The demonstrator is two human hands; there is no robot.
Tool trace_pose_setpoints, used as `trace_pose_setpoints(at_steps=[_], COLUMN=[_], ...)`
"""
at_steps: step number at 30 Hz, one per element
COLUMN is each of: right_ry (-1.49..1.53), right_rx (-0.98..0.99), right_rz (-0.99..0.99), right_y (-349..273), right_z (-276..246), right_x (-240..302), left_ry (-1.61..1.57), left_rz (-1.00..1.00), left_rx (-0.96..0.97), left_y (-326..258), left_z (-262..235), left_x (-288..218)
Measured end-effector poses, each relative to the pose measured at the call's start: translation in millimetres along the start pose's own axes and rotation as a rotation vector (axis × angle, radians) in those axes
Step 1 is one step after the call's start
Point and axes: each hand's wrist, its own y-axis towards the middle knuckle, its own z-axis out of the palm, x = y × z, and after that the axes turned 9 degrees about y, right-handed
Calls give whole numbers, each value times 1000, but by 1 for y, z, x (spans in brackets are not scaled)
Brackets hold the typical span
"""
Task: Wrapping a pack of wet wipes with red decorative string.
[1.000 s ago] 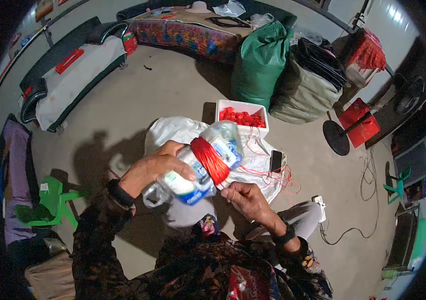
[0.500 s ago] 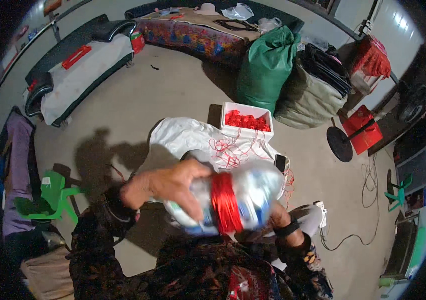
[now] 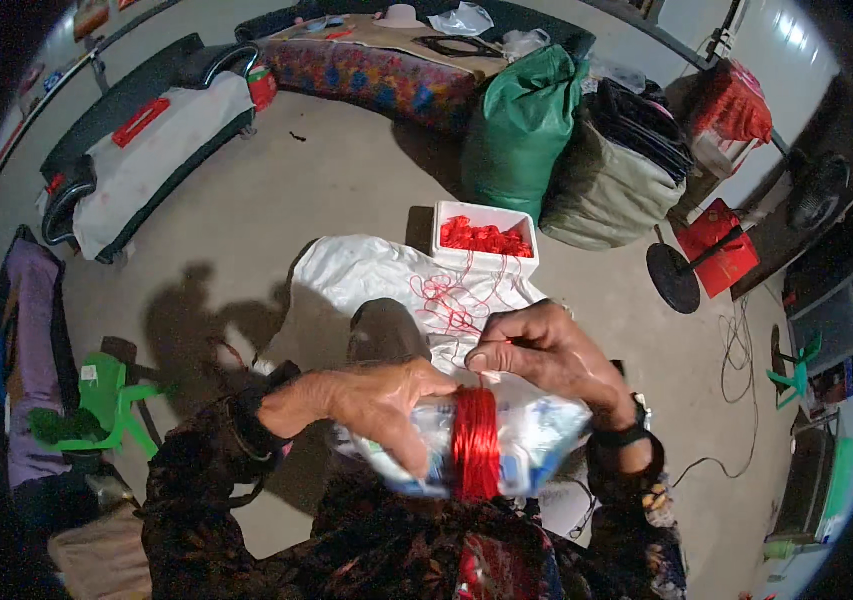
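In my lap area I hold a shiny plastic-wrapped package (image 3: 538, 435), white and blue, whose contents I cannot make out. A thick band of red cord (image 3: 474, 445) is wound many turns around its middle. My left hand (image 3: 376, 400) grips the package's left side, thumb toward me. At the top edge of the band, my right hand (image 3: 556, 355) pinches the cord between thumb and forefinger. Loose loops of the red cord (image 3: 443, 303) lie beyond on a white sheet (image 3: 341, 275) and lead to a white foam box (image 3: 484, 262) holding a red tangle.
Behind the box stand a green sack (image 3: 518, 150) and a pale sack (image 3: 606, 190). A fan with a round base (image 3: 672, 279) stands at right, near trailing cables (image 3: 741, 400). At left is a green plastic chair (image 3: 101, 395); sofas (image 3: 161, 135) line the far walls.
My right hand has risen from below the package to its top edge and now pinches the cord. The package has shifted slightly right in my left hand.
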Motion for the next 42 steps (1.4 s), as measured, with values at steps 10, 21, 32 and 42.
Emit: trace_pose_setpoints(at_steps=[10, 21, 32, 42], right_ry=[429, -80, 354, -133], right_rx=[-168, -7, -243, -92], right_rz=[224, -46, 60, -299], right_y=[-24, -18, -29, -34], right_z=[44, 1, 58, -10], right_x=[-116, 5, -140, 27], left_ry=[-521, 302, -258, 104], left_rz=[-324, -183, -235, -542], left_rx=[-625, -109, -668, 76], left_y=[-22, 6, -14, 7], left_z=[-33, -3, -34, -18], left_x=[1, 36, 6, 1])
